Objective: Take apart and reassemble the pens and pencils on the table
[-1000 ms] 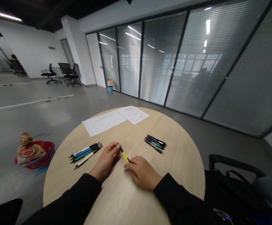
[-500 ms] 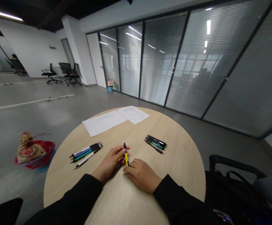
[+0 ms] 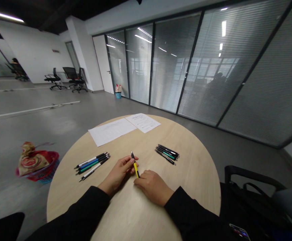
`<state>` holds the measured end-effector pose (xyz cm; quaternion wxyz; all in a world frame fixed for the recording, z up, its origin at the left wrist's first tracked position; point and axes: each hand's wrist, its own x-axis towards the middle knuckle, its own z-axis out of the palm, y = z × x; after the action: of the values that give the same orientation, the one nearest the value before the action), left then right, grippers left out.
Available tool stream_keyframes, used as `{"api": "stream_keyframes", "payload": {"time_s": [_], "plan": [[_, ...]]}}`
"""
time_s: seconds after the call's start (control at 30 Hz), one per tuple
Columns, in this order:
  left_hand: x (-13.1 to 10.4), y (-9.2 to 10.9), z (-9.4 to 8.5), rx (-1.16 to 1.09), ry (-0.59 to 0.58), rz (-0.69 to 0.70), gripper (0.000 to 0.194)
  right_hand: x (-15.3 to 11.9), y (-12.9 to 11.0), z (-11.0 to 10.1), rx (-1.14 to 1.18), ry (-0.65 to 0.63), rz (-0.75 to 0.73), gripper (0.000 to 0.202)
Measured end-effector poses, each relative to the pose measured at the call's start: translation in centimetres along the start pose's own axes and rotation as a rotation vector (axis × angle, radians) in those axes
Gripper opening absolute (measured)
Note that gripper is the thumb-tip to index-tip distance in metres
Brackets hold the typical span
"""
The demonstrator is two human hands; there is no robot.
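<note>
Holding one slim yellow-and-black pen over the near-middle of the round pale-wood table, between the two pen groups. Can't tell whether touching the tabletop.

Changed within the last second: slid the bare left hand from the far tip down to the barrel, swung the pen from leaning well left to pointing mostly straight away, and exposed the pointed tip past the fingers. Over the last half second, barely changed: only a slight lean back to the left.

Grip now: pinched between thumb and fingers of the left hand, no gap, around the black-to-yellow join. Closed on the near end with the bare right hand, finger folded over; exact contact partly hidden. Can't tell pressure on either side.

Judged as a regrip, not a release: committed to this one pen with both hands, far end now free.

See no shift in the left row of white, blue and green pens, the right bundle of black and green pens, or the two printed white paper sheets at the far edge.
</note>
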<state>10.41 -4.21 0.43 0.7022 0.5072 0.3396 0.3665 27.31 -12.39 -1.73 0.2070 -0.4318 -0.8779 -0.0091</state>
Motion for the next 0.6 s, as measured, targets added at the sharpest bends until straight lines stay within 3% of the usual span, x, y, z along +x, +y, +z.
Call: {"api": "stream_keyframes", "payload": {"time_s": [0.33,0.5,0.6], "plan": [[0.2,-0.5,-0.3,0.020,0.011,0.024,0.037,-0.1,-0.1,-0.4,0.057,-0.017,0.022,0.018],[0.4,-0.5,-0.5,0.003,0.044,0.051,0.038,-0.2,-0.1,-1.0,0.286,0.097,0.160,0.045],[0.3,-0.5,-0.4,0.019,-0.010,0.064,0.037,-0.3,0.4,-0.6,0.459,0.198,0.265,0.044]]}}
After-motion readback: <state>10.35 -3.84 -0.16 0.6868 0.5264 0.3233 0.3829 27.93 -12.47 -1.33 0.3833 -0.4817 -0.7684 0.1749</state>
